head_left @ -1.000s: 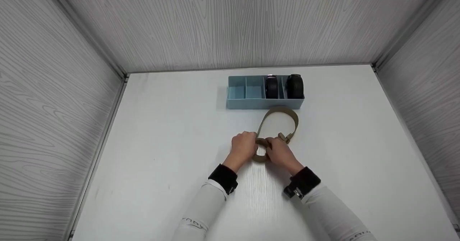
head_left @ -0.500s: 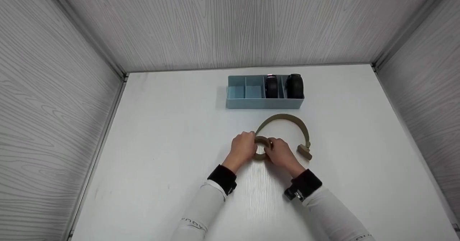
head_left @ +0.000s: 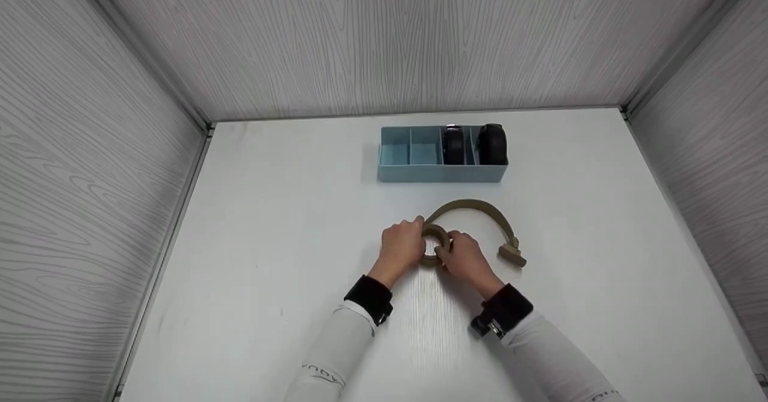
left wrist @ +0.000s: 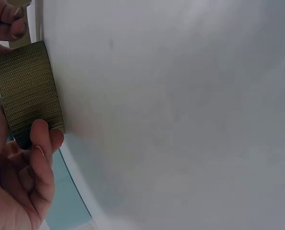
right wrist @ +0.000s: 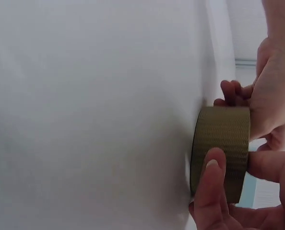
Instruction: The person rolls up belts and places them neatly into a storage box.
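An olive webbing belt stands on edge on the white table in the head view, partly wound into a ring-shaped coil. Its loose end curves out behind and to the right, ending at a clasp-like buckle. My left hand grips the coil's left side. On the right side my right hand holds it between thumb and fingers. The left wrist view shows the woven face of the coiled belt, with fingertips at both ends. In the right wrist view a finger lies across the belt coil.
Behind the belt stands a blue divided box. Two black rolled items, perhaps belts, sit upright in its right compartments: a narrower black roll and a wider black roll. Grey wood-grain panels enclose the table at the back and sides.
The belt's loose loop has drawn nearer and away from the box. Its buckle has swung out to the right, away from my right hand. Both hands stay on the coil, shifting slightly left.
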`<control>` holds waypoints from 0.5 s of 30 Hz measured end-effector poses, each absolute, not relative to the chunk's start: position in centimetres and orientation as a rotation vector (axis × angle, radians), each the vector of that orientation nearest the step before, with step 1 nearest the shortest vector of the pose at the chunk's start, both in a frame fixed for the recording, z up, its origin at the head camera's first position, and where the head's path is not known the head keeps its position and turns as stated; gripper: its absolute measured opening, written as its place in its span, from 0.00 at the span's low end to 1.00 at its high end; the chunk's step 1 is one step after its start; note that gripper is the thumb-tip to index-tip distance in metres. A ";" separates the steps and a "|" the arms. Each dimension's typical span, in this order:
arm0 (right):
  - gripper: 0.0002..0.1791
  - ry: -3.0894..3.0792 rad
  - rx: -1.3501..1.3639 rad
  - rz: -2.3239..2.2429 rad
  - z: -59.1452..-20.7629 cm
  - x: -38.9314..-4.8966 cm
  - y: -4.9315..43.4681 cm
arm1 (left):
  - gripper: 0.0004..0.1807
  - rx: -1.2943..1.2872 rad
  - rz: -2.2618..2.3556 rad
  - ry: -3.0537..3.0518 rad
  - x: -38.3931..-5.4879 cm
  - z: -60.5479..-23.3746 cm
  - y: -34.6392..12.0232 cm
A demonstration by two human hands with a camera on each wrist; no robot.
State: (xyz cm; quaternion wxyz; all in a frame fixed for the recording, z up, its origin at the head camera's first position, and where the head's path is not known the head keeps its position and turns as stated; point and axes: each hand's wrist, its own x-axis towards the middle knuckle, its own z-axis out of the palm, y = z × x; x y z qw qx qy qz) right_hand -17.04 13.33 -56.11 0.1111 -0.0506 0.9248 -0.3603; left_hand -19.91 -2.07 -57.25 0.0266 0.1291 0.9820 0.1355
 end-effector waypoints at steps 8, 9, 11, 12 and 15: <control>0.10 2.753 -0.230 -1.013 -56.0 -17.7 13.1 | 0.05 0.477 0.517 2.967 -20.4 -57.1 -2.5; 0.10 2.751 -0.258 -1.005 -56.0 -17.8 13.1 | 0.04 0.491 0.518 2.960 -20.4 -57.1 -2.6; 0.09 2.739 -0.310 -0.994 -56.1 -17.9 13.0 | 0.02 0.521 0.509 2.946 -20.6 -57.0 -2.7; 0.10 2.731 -0.333 -0.991 -56.1 -18.0 13.0 | 0.02 0.536 0.503 2.938 -20.6 -57.0 -2.7; 0.12 2.715 -0.373 -0.995 -56.2 -18.1 13.0 | 0.03 0.577 0.495 2.924 -20.7 -56.9 -2.7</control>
